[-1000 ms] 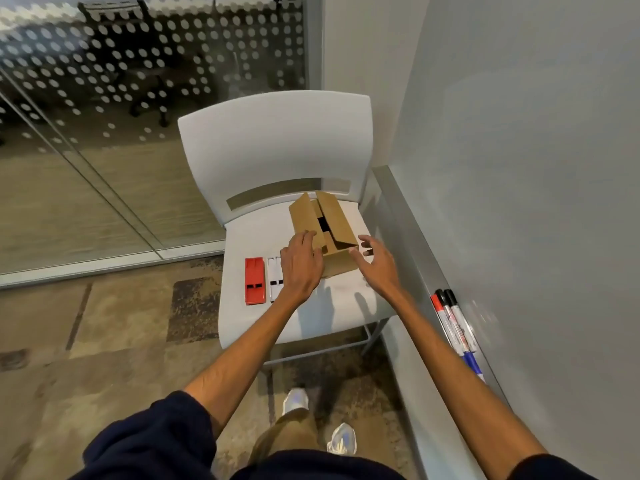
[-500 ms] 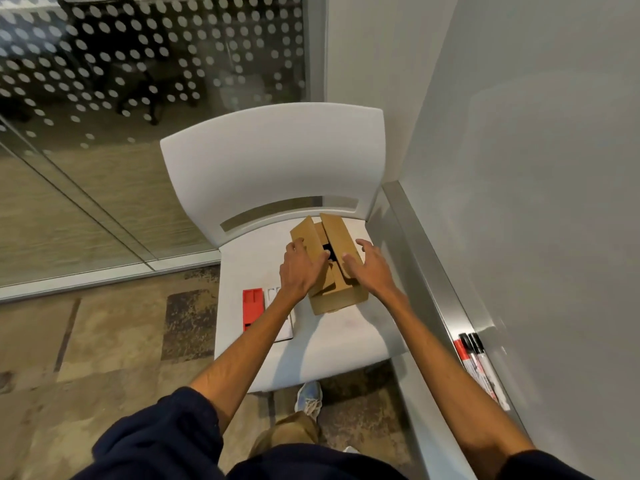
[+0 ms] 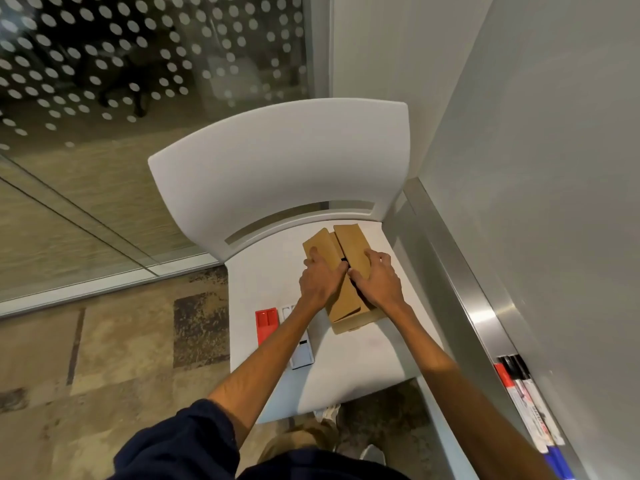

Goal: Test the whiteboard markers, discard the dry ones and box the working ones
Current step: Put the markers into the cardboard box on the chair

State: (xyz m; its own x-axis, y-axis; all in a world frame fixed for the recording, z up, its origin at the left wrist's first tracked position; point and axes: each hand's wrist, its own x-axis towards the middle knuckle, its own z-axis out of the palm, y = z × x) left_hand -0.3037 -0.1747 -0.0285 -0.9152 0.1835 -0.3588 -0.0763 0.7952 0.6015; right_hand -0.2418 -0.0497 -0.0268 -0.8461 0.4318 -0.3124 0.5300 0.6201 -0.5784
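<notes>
Hands press a cardboard box closed on the far right part of a white chair seat. The left hand lies with flattened fingers on the left flap, and the right hand lies the same way on the right flap, gripping nothing. Only a narrow dark slit shows between the two flaps.

The box's right side runs close to the seat's right edge, just beside the metal marker tray under the whiteboard. Its far end sits near the chair back. Bare seat lies open on the near side of the box and in a strip to its left. Beyond that strip, a flat red case sits at the seat's left edge. A flat white case is just beside it, partly under the left forearm. Whiteboard markers with red and black caps lie in the tray at near right, well apart from the box.

A second ago the flaps stood raised and spread, with both hands at the box's near end. Half a second ago the hands had reached the flaps, which were still angled up. Now the flaps lie almost flat beneath both palms.
</notes>
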